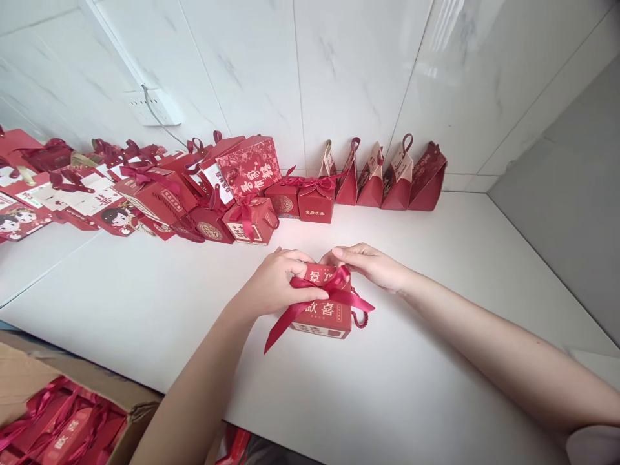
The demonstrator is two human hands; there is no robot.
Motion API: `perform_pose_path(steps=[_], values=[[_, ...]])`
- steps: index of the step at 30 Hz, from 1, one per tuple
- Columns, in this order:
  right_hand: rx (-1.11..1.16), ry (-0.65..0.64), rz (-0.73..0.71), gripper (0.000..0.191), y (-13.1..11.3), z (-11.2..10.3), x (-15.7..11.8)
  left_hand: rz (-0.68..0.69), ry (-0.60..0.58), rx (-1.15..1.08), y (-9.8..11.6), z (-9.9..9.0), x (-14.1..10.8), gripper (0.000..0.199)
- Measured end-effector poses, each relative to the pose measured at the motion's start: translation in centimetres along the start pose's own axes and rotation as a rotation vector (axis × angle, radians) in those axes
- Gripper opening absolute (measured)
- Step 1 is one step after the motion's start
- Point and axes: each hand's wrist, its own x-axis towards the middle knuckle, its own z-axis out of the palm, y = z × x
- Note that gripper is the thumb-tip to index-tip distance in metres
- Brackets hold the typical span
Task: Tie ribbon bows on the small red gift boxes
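Left hand [285,281] had its thumb on the ribbon [339,294], right fingers [356,258] bent by the red box [322,320]

Box [317,328] red w/ white chars; ribbon [285,323] crimson; wall [261,71] white w/ grey veining.

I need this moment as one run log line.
left hand: on glossy red ribbon | right hand: at red cardboard box | surface: white tabletop
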Motion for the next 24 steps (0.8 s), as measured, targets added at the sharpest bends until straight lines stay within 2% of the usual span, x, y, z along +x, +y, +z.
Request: perform_pose_path(steps=[3,6,7,10,12,16,19,21,22,24], values=[[0.161,0.02,-0.003,0.039,0.7,-0.4,0.1,0.015,-0.065,-0.128,-0.5,-0.8,-0.1,0.025],[0.375,0.143,0.006,0.033,2.2,-0.6,0.5,0.073,-0.02,-0.195,-1.3,-2.0,-0.5,0.029],[0.415,0.191,0.014,0.033,2.9,-0.7,0.7,0.104,-0.03,-0.203,-1.6,-2.4,-0.7,0.041],[0.409,0.278,0.037,0.035,4.6,-0.6,1.1,0.159,-0.153,-0.174,-2.2,-3.5,-1.4,0.1],[0.373,0.293,0.023,0.036,5.3,-0.4,1.3,0.127,-0.215,-0.158,-2.5,-3.7,-1.7,0.12],[0.293,0.33,-0.055,0.038,5.9,-0.1,1.1,0.07,-0.278,-0.235,-3.5,-2.9,-1.1,0.123],[0.209,0.392,-0.142,0.04,6.2,-0.3,1.0,0.1,-0.327,-0.318,-4.4,-1.5,0.1,0.106],[0.159,0.452,-0.195,0.042,6.4,-0.6,1.1,0.14,-0.248,-0.33,-5.0,-0.5,0.9,0.093],[0.14,0.483,-0.214,0.043,6.5,-0.8,1.1,0.164,-0.141,-0.301,-5.3,0.0,1.3,0.091],[0.112,0.531,-0.234,0.046,6.7,-1.2,1.2,0.198,0.159,-0.175,-6.1,0.7,1.9,0.092]])
